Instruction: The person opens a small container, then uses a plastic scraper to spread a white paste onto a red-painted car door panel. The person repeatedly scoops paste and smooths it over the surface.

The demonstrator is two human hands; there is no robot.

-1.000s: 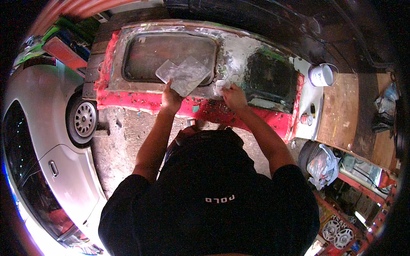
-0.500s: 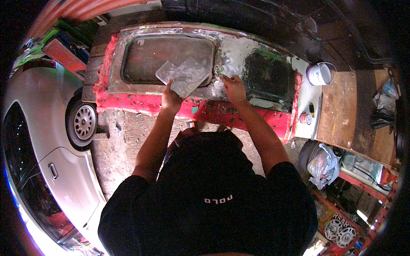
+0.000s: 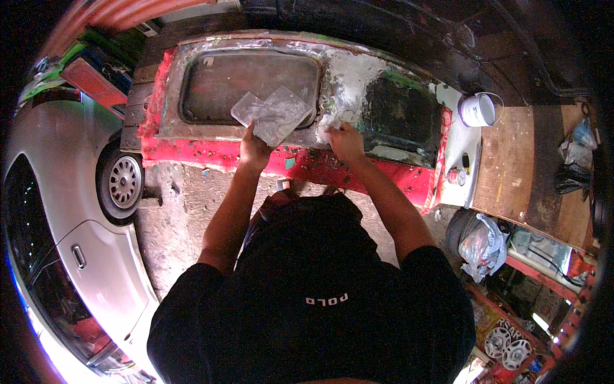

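A red car body panel (image 3: 300,163) with two window openings lies in front of me, its upper face smeared with pale grey filler. My left hand (image 3: 254,152) holds a flat grey board (image 3: 274,114) covered in filler, over the left opening. My right hand (image 3: 345,141) presses a small pale spreader (image 3: 327,125) against the filler strip between the two openings. What exactly the fingers pinch is partly hidden.
A white tin (image 3: 478,110) stands on the panel's right end, beside a wooden board (image 3: 511,160). A silver car (image 3: 70,211) with its wheel (image 3: 123,182) is close on the left. Plastic bags (image 3: 483,246) and clutter fill the right side. Bare concrete floor (image 3: 185,211) lies below the panel.
My right hand has slid slightly along the filler strip between the openings. The left hand and its board have stayed almost where they were.
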